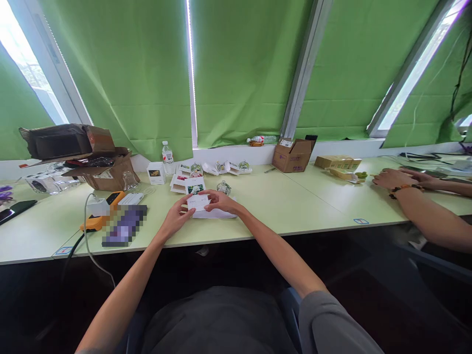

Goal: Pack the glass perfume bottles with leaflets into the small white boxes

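Note:
Both my hands hold one small white box [198,202] just above the pale green table [295,206]. My left hand [177,218] grips its left end with fingers curled. My right hand [220,201] pinches its right end from above. Under the box lies a flat white sheet [217,214]. Just behind it stand a small printed box with a flower picture [195,187] and a small clear glass ornament [223,187].
Open cardboard boxes [106,172] sit at the back left, another cardboard box [293,155] at the back centre. A water bottle [167,157], small white boxes [156,173] and an orange device with a cable [96,222] lie around. Another person's hands [396,178] rest at the right.

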Motion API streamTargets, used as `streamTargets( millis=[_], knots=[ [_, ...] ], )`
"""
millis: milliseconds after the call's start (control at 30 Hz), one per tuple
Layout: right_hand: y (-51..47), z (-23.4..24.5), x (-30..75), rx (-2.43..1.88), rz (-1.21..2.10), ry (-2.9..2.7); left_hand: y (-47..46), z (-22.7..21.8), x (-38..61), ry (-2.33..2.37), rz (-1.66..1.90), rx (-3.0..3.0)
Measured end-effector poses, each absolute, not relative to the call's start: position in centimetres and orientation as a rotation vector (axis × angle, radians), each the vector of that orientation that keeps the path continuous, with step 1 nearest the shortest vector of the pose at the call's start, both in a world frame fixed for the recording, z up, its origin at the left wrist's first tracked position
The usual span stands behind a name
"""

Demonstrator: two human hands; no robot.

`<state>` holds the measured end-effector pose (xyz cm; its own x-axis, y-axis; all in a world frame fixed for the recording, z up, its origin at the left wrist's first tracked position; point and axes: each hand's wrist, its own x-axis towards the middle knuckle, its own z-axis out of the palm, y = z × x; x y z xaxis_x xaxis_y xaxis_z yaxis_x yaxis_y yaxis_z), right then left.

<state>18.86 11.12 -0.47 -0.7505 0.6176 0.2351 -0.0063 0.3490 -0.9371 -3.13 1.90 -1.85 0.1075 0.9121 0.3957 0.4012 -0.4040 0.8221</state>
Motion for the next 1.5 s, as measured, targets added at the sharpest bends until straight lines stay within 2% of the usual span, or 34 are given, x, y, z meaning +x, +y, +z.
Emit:
streamTargets(
  millis=[1500],
  knots=[
    [11.33, -0.57, 18.98, -0.561, 1.315, -2.136, 2.29, -2.32, -3.33, 1.257, 1.227, 1.885]
  ],
)
